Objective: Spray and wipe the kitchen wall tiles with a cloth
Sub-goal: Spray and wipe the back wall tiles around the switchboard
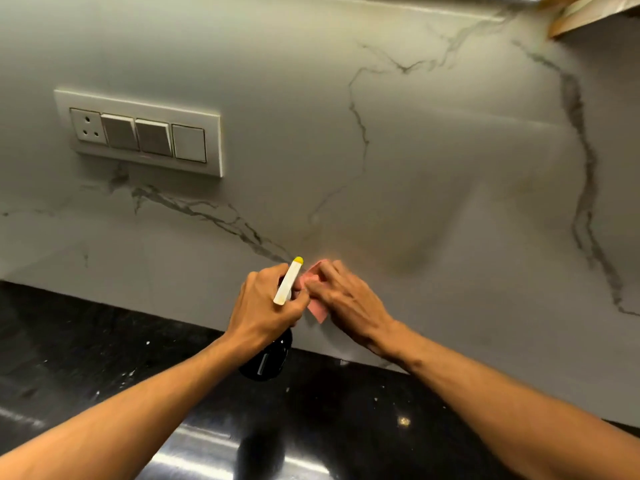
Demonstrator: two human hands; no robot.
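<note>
Head view: the left hand [266, 303] is curled round the neck of a spray bottle [270, 358], gripping it just under the white spray head. The yellow nozzle tip points up and toward the wall, and the dark body hangs below the fist, above the black surface [86, 358]. The right hand [349, 299] lies with its fingers stretched out over a pink cloth [317, 311] and presses it flat against the wall tiles [415, 168]. It is low on the wall, a little above the line where tile meets surface. This hand is somewhat blurred. The two hands are just beside each other, the cloth showing between them. The tiles are pale grey marble with dark veins. A white switch plate [138, 133] with one socket sits on the wall, well apart to the upper left. A wooden edge [581, 12] shows in the top right corner.
</note>
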